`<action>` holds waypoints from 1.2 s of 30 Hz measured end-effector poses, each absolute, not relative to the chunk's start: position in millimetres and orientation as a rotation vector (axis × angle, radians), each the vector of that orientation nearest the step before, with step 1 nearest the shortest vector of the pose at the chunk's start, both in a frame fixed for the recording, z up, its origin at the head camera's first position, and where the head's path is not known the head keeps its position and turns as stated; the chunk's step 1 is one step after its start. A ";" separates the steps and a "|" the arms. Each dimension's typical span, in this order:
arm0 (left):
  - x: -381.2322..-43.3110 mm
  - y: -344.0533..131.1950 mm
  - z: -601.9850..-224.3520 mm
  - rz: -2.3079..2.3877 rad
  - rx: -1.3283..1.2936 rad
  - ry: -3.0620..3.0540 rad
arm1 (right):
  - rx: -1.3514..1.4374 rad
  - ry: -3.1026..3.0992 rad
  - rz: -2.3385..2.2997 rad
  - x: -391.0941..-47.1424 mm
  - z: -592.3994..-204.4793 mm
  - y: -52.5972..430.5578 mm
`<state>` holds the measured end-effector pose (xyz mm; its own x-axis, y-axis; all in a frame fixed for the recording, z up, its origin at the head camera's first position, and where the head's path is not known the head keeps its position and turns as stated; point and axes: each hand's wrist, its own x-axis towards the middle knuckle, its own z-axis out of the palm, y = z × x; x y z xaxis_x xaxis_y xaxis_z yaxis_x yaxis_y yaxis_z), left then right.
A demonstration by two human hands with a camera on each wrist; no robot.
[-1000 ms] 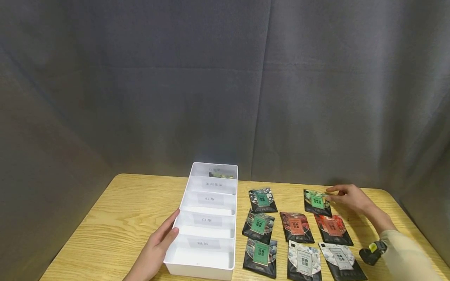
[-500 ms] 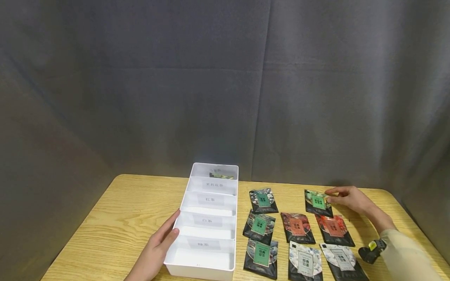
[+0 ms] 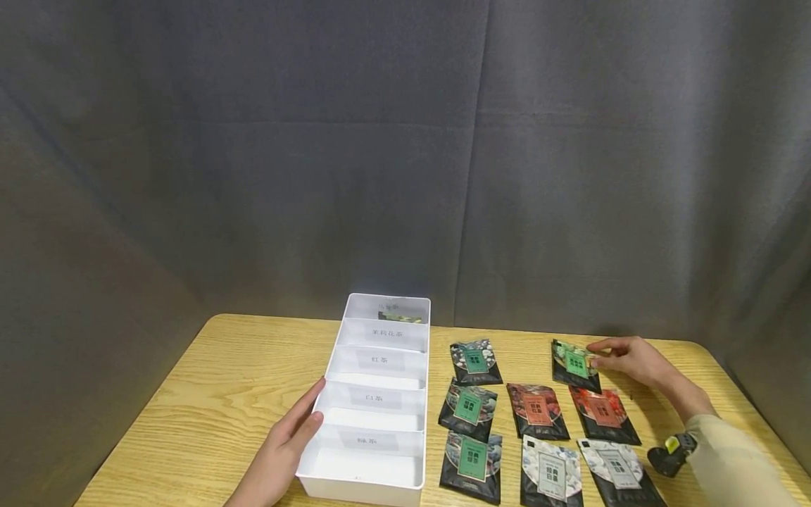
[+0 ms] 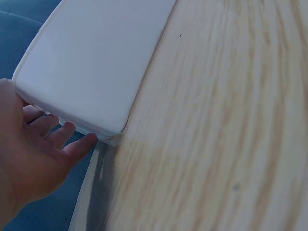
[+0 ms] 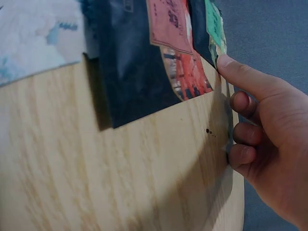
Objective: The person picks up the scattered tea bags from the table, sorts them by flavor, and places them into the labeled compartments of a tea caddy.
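Right hand (image 3: 633, 360) pinches bright-green packet (image 3: 575, 365) by right edge, table's (image 3: 209, 408) far right. Left hand (image 3: 283, 438), fingers extended, touches white box (image 3: 357, 489). Packet probably light, bendy, slick; edge hold suits.

"What was legible on the white rectangular plastic box (image 3: 357, 491)?"

"Counting from its twelve o'clock end, the second grey paper label (image 3: 387, 333) said 茉莉花茶 and the third label (image 3: 379, 360) 红茶; the others were blurry."

"And the packets?"

"Toward three o'clock from the box, the nearer flat red-and-black packet (image 3: 537, 411) read 经典红茶. Nearer four o'clock, the flat green-and-black packet (image 3: 472, 466) showed 经典绿茶, and the flat white-and-black packet (image 3: 551, 473) beside it 经典白茶."
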<state>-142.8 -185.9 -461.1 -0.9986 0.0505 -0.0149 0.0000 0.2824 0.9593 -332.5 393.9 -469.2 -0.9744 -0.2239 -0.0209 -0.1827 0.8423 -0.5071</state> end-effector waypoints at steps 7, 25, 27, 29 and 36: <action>-143.4 -185.6 -460.6 1.862 0.045 2.472 | -0.321 2.964 -0.790 -333.4 -471.8 393.1; -143.7 -185.2 -462.1 1.882 0.062 2.469 | -0.337 2.968 -0.872 -331.2 -460.7 380.3; -143.9 -185.1 -461.6 1.876 0.059 2.471 | -0.369 2.970 -0.898 -329.9 -454.6 378.8; -144.0 -185.3 -461.0 1.872 0.056 2.474 | -0.411 2.976 -0.910 -329.0 -447.7 376.9; -144.2 -185.4 -460.9 1.875 0.041 2.461 | -0.458 3.014 -0.891 -325.8 -428.6 366.0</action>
